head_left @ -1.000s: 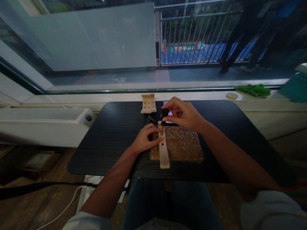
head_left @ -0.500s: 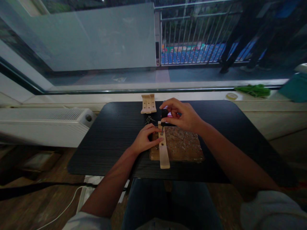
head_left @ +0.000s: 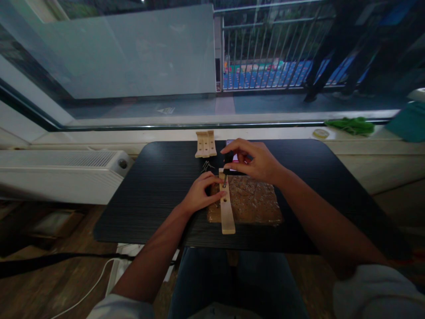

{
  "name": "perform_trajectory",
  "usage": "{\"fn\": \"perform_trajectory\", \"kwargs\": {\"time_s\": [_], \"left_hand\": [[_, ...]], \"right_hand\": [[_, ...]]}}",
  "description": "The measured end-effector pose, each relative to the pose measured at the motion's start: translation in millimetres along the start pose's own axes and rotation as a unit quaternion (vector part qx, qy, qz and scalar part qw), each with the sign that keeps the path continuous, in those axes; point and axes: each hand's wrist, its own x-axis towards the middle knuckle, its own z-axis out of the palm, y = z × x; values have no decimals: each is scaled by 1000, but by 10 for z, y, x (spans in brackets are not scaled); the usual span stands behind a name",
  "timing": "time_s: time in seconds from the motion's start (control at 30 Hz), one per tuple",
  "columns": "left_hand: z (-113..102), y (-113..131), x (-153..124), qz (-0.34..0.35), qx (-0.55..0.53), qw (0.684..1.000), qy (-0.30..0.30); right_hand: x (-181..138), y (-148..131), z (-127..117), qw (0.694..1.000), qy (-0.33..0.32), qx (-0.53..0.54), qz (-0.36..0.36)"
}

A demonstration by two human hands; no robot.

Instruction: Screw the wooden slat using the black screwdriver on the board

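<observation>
A pale wooden slat point(head_left: 227, 212) with holes lies along the left edge of a brown board point(head_left: 252, 203) on the black table point(head_left: 152, 186). My left hand point(head_left: 201, 192) presses on the slat's far end, fingers curled against it. My right hand point(head_left: 255, 161) is closed on a short black-handled screwdriver point(head_left: 227, 166) held upright, its tip in a hole near the slat's far end.
A small pile of screws point(head_left: 206, 166) and a stack of wooden slats point(head_left: 206, 144) lie beyond my hands. A phone point(head_left: 232, 156) shows behind my right hand. A white radiator point(head_left: 63, 175) stands left of the table. A green cloth point(head_left: 353, 125) and a tape roll point(head_left: 321, 133) rest on the windowsill.
My right hand's fingers have shifted around the screwdriver handle and sunk slightly. The left hand and the slat have stayed put.
</observation>
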Motion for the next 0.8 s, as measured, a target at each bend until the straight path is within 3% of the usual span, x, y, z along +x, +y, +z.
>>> {"fn": "perform_trajectory", "kwargs": {"time_s": [0.27,0.8], "left_hand": [[5,-13,-7,-4,-2,1000,-2],[2,-7,-6,-7,3,1000,-2]], "right_hand": [[-1,-15,-135,998,-57,-10,-19],[1,-46,-224,995,-70,-50,-56]]}}
